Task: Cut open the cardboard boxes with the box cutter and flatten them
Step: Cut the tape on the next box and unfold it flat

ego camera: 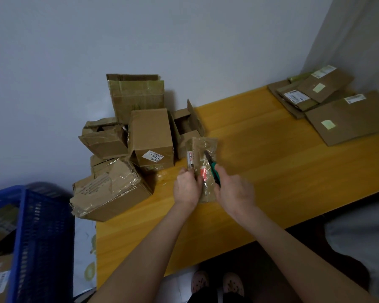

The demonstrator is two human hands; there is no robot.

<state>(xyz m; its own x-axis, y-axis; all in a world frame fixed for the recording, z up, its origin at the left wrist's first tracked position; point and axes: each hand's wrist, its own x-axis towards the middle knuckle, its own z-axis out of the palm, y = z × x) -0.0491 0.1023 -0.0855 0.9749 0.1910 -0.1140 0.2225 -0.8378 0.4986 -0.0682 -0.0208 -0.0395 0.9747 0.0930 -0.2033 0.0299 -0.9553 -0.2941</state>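
Dim room: grey wall [74, 51], yellow wooden table [271, 160].

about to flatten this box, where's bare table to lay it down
The yellow wooden table is bare between the small taped cardboard box you hold and the stack of flattened brown cardboard at the far right. The near strip along the table's edge is bare too. Crowded: the heap of uncut brown boxes at the left end.
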